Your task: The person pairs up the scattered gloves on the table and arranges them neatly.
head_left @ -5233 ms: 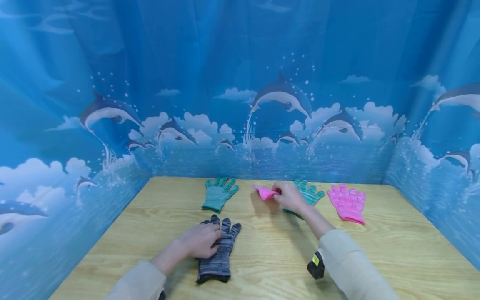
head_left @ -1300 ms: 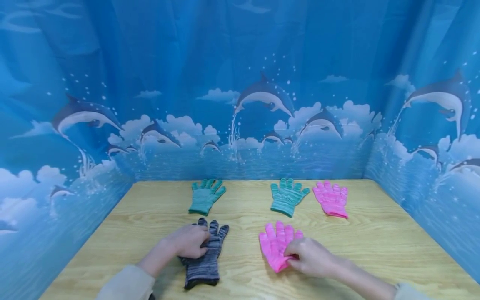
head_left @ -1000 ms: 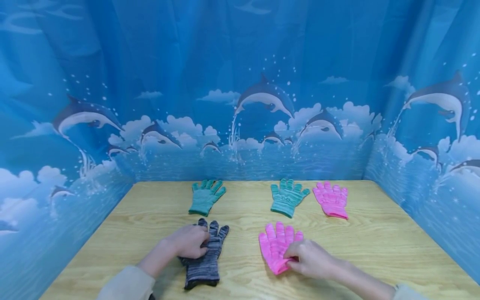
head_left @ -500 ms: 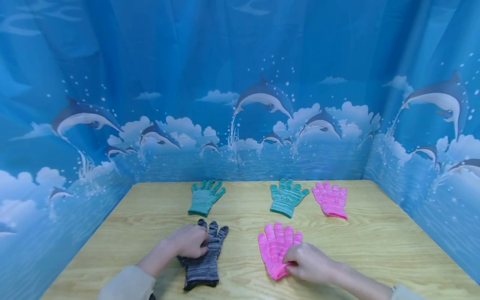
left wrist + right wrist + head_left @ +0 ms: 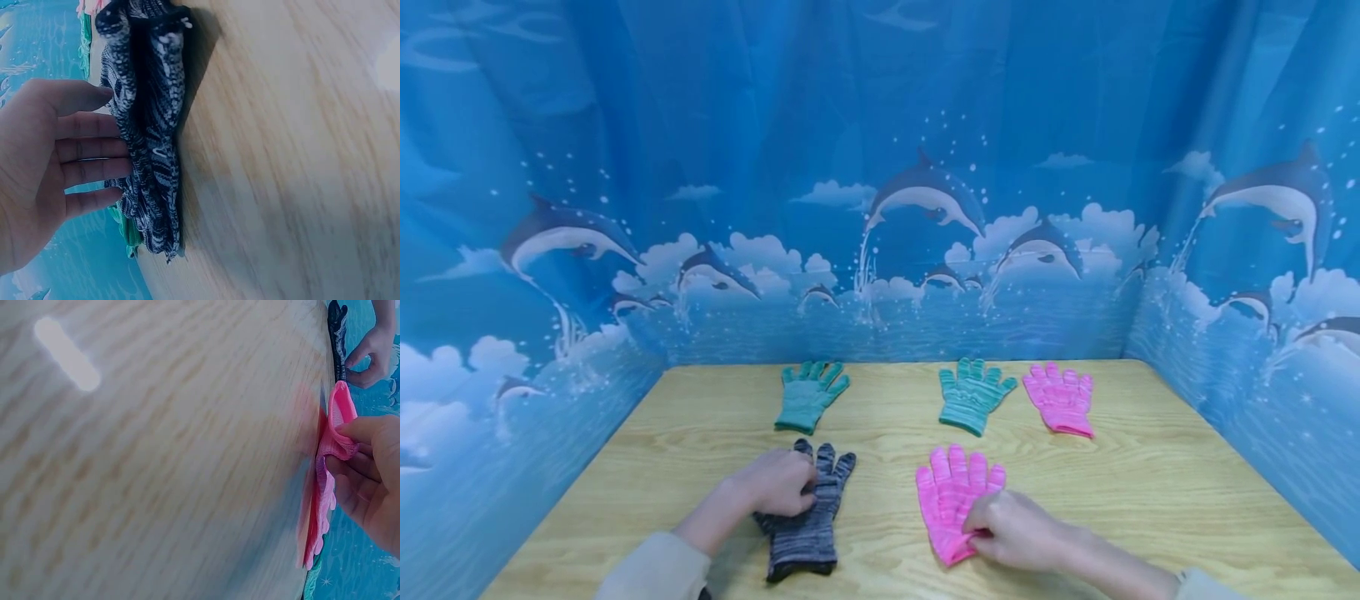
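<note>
A dark grey-and-black knitted glove [image 5: 812, 529] lies at the front left of the table, fingers pointing away. My left hand [image 5: 778, 483] rests on it; in the left wrist view the hand's fingers [image 5: 94, 148] are nearly straight, their tips against the knit. To its right lies a pink knitted glove [image 5: 947, 504], palm and fingers spread flat. My right hand [image 5: 1015, 529] pinches its cuff side between thumb and forefinger. The right wrist view shows that cuff [image 5: 341, 406] raised and gaping, while the glove's fingers stay low along the tabletop.
Behind lie a green glove [image 5: 808, 400] at left, a second green glove [image 5: 973, 398] right of the middle, and another pink glove [image 5: 1063, 402] beside it. A blue curtain [image 5: 880, 108] printed with dolphins encloses the wooden table [image 5: 700, 417] at the back and sides.
From the back of the table, my right hand has brought the crumpled pink glove to the front, where it lies spread out. Lately it edged slightly nearer. My left hand stays on the grey glove.
</note>
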### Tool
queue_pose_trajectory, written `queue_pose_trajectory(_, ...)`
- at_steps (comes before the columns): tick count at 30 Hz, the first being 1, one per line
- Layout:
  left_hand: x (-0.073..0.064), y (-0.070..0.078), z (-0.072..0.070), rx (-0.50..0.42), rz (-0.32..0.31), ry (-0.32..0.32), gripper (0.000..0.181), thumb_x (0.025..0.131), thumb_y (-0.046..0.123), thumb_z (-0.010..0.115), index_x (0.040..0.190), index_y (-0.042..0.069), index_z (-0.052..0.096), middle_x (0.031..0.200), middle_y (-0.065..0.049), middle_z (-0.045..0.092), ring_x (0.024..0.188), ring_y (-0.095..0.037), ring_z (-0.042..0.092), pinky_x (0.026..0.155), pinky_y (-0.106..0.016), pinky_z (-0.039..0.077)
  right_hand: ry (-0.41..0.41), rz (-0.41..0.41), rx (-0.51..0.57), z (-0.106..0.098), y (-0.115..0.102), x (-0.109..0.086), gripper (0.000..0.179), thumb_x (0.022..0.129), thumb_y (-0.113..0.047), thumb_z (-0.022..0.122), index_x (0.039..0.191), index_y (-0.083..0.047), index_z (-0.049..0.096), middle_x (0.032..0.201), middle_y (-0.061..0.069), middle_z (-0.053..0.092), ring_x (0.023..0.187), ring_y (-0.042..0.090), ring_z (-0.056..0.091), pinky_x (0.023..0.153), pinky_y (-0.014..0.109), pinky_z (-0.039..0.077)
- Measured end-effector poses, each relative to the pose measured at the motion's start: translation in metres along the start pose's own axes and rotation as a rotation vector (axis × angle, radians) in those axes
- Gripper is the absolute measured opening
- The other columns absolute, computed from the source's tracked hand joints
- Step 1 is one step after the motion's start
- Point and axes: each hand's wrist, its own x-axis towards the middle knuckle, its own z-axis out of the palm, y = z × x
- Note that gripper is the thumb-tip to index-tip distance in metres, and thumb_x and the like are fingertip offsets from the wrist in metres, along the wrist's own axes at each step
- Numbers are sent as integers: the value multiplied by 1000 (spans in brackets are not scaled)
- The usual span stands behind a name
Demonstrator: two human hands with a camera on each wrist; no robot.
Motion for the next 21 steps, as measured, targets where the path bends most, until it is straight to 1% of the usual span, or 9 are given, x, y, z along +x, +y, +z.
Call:
queue_pose_trajectory(4,3,0,-1,12,20,26,22,84,25,63,63,19,57,60,9,42,49,-7,35,46,-25,29,-3,-14,-16,0,-1,0,17,68,-6,70,66,-22,64,64,-19,50,59,-9,43,55,6,35)
queue_pose_trajectory(6,4,1,-1,18,43,49,27,84,24,63,59,18,53,56,9,39,47,-6,31,45,-24,26,-4,-23,-27,0,-1,0,18,68,-6,70,65,-22,63,63,-19,49,58,-9,42,54,6,34)
queue_pose_trajectory(9,6,1,-4,15,77,82,31,84,21,63,56,18,51,54,9,37,45,-6,28,45,-23,25,-9,-31,-37,0,-2,0,19,69,-6,70,64,-22,61,63,-19,48,58,-9,40,53,5,33)
queue_pose_trajectory(14,14,2,-10,22,92,133,26,85,20,63,60,19,55,58,9,43,47,-6,35,46,-23,31,-17,-36,-41,-2,-3,0,22,69,-6,71,62,-23,58,63,-19,45,57,-9,37,51,4,29)
queue_pose_trajectory(19,27,-1,-18,70,132,234,16,85,18,63,70,15,64,66,7,51,54,-7,46,49,-23,39,-35,-52,-52,-3,-3,0,22,69,-8,71,62,-23,56,63,-19,43,56,-9,33,51,3,26)
queue_pose_trajectory(21,34,-2,-22,82,135,252,11,85,17,63,77,13,68,70,6,55,59,-7,50,53,-23,43,-46,-54,-59,-3,-3,0,21,68,-9,70,62,-23,55,63,-19,42,57,-10,31,50,3,25)
